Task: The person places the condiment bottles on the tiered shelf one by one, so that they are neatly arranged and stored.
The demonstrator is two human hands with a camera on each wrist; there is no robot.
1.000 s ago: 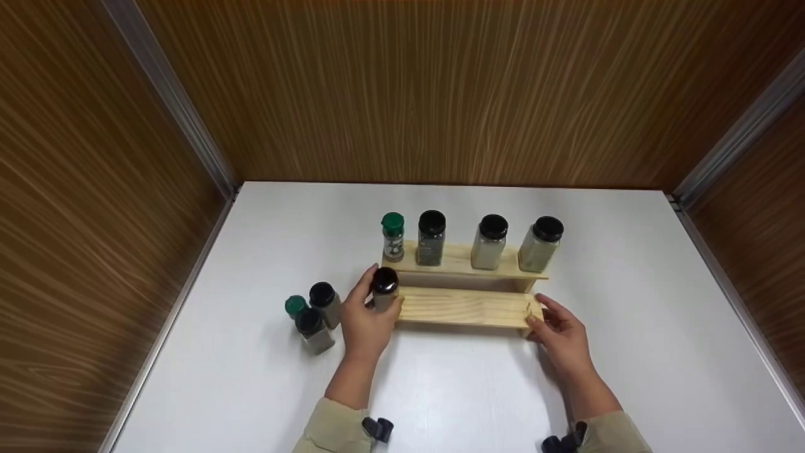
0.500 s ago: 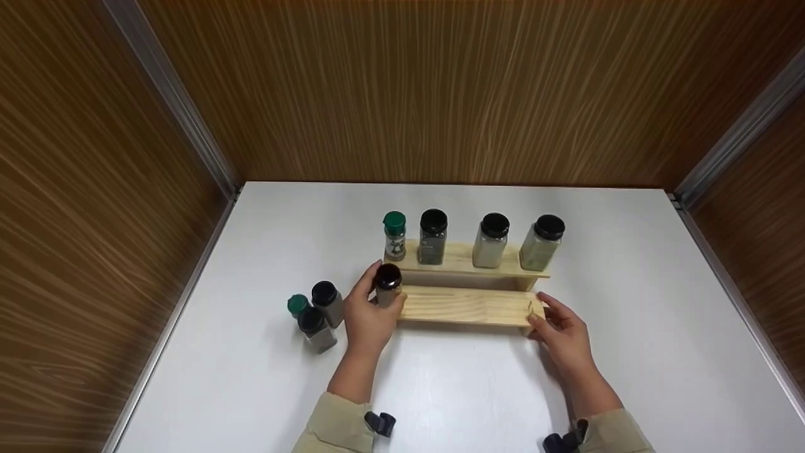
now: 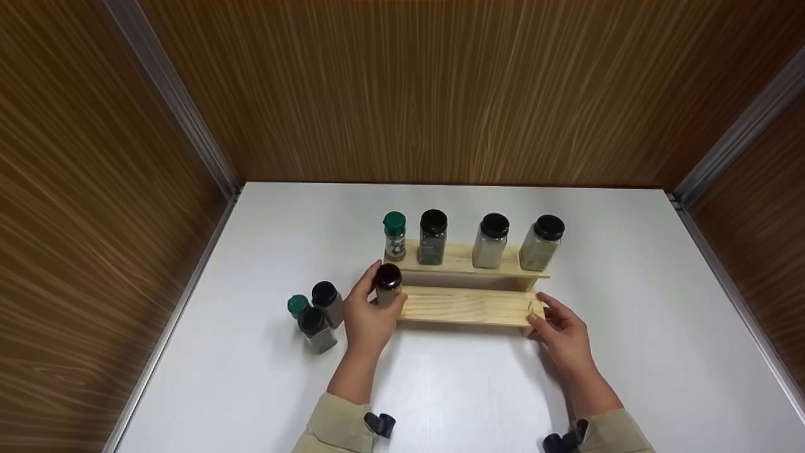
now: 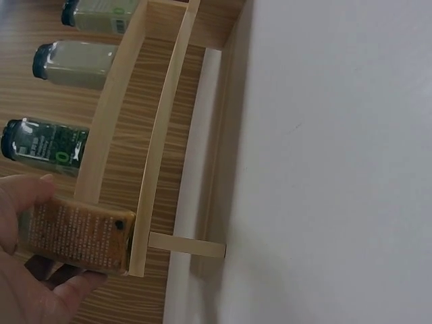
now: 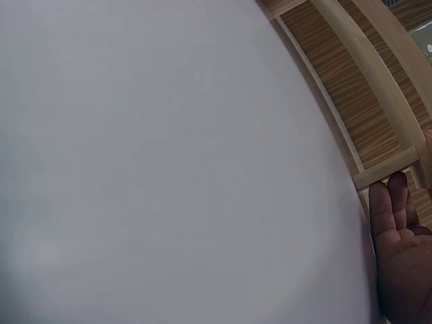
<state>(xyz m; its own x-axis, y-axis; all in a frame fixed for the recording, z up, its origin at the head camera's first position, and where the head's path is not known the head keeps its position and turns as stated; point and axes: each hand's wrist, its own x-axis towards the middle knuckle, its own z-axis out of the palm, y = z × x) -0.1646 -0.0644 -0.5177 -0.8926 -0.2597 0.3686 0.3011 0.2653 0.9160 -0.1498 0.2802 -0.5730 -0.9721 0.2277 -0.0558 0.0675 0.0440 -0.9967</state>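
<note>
A two-step wooden rack (image 3: 468, 306) stands on the white table (image 3: 440, 390). Its upper step carries a green-capped jar (image 3: 394, 236) and three black-capped jars (image 3: 494, 240). My left hand (image 3: 371, 314) grips a black-capped spice jar (image 3: 387, 284) at the left end of the lower step; in the left wrist view the jar (image 4: 77, 233) shows a brown label beside the rack (image 4: 158, 142). My right hand (image 3: 556, 330) rests with straight fingers against the rack's right end, where fingertips (image 5: 391, 202) touch the wood (image 5: 385, 169).
Three more jars stand on the table left of the rack: a green-capped one (image 3: 296, 306) and two black-capped ones (image 3: 317, 314). Wood-grain walls (image 3: 440, 88) close the table in at the back and on both sides.
Compared with a second ago, the jar in my left hand and the scene sit very slightly to the right; over the last half second nothing has moved.
</note>
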